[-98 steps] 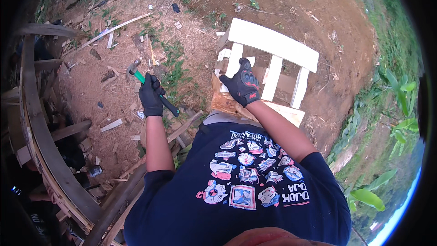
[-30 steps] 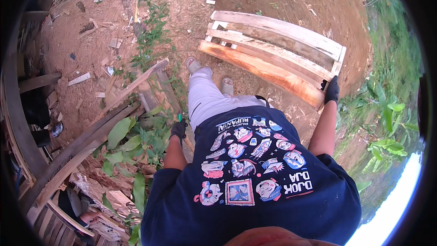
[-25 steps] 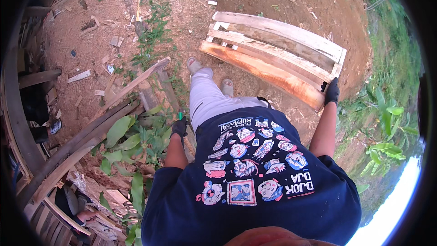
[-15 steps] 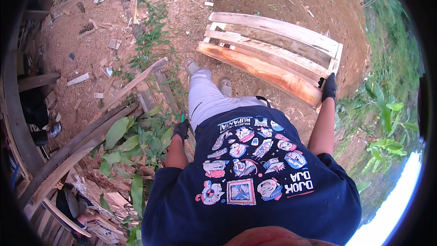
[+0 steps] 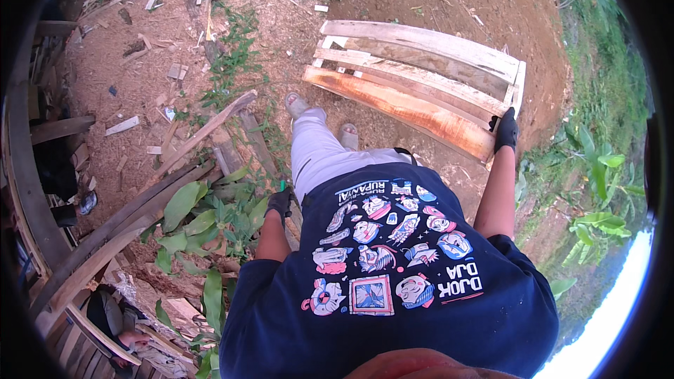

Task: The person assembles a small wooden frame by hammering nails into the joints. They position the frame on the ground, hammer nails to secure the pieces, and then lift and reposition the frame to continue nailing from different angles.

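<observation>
My right hand (image 5: 505, 132), in a dark glove, is closed around the near right corner of a wooden pallet (image 5: 414, 102). The pallet has pale slats and one reddish-brown slat on the side nearest me. It lies on or just above the soil ahead of my feet; which of the two I cannot tell. My left hand (image 5: 279, 203), also in a dark glove, hangs low beside my left thigh. Its fingers look curled, and a small green tip (image 5: 283, 186) sticks out of it. What that tip belongs to is hidden by the glove.
Long boards (image 5: 210, 130) and a leafy plant (image 5: 200, 217) are at my left. Wood scraps (image 5: 123, 125) and sawdust litter the ground. A dark wooden frame (image 5: 31, 161) lines the left rim, with part of a person (image 5: 116, 323) below. Grass (image 5: 597, 63) grows at right.
The pallet and my right hand have shifted very slightly to the left. My left hand stays in place beside my thigh.
</observation>
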A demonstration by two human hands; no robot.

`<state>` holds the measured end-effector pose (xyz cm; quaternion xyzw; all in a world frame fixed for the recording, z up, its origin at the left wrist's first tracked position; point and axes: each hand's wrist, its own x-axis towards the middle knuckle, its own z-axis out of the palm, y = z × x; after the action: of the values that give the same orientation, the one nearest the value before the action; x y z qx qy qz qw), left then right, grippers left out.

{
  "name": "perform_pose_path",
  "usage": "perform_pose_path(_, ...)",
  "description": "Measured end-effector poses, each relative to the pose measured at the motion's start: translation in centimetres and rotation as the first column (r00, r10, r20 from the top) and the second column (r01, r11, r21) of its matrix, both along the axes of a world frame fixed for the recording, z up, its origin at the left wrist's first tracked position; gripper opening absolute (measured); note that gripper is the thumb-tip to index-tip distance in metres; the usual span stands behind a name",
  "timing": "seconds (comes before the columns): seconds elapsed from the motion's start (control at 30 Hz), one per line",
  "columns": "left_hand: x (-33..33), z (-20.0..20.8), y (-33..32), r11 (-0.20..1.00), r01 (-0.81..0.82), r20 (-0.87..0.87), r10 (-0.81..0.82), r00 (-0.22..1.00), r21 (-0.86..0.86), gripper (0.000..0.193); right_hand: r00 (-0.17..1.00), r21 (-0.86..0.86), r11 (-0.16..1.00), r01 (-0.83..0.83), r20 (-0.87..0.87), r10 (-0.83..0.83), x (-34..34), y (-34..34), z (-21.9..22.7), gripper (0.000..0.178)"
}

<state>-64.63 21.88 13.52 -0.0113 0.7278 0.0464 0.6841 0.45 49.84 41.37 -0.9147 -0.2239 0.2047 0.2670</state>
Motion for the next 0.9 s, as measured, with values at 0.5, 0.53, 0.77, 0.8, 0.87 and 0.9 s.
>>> perform_pose_path(0.5,0.4,1.5,1.1,1.0,0.03,0.017,-0.03,0.999,-0.009,0.043,0.999,-0.034,0.999,0.042,-0.024,-0.043,1.1,0.0,-0.5,0.076)
perform_pose_path(0.53,0.4,1.6,1.1,0.999,0.035,0.019,-0.035,0.999,-0.008,0.043,0.999,-0.034,0.999,0.039,-0.03,-0.04,1.2,-0.1,-0.4,0.076)
perform_pose_path(0.77,-0.7,0.7,0.9,0.999,0.032,0.037,-0.031,0.999,-0.032,0.043,0.999,-0.052,0.998,0.045,-0.014,-0.046,1.3,-0.1,-0.3,0.078)
perform_pose_path(0.8,-0.7,1.0,1.1,0.999,0.028,0.033,-0.027,0.999,-0.028,0.043,0.999,-0.061,0.997,0.043,-0.006,-0.043,1.5,-0.1,-0.4,0.078)
perform_pose_path(0.87,-0.8,1.1,1.4,0.999,0.025,0.034,-0.024,0.999,-0.024,0.042,0.999,-0.071,0.997,0.035,0.001,-0.035,1.8,-0.2,-0.5,0.078)
perform_pose_path(0.9,-0.9,1.0,1.5,0.999,0.026,0.038,-0.025,0.999,-0.025,0.042,1.0,-0.077,0.997,0.031,0.004,-0.031,1.9,-0.2,-0.5,0.078)
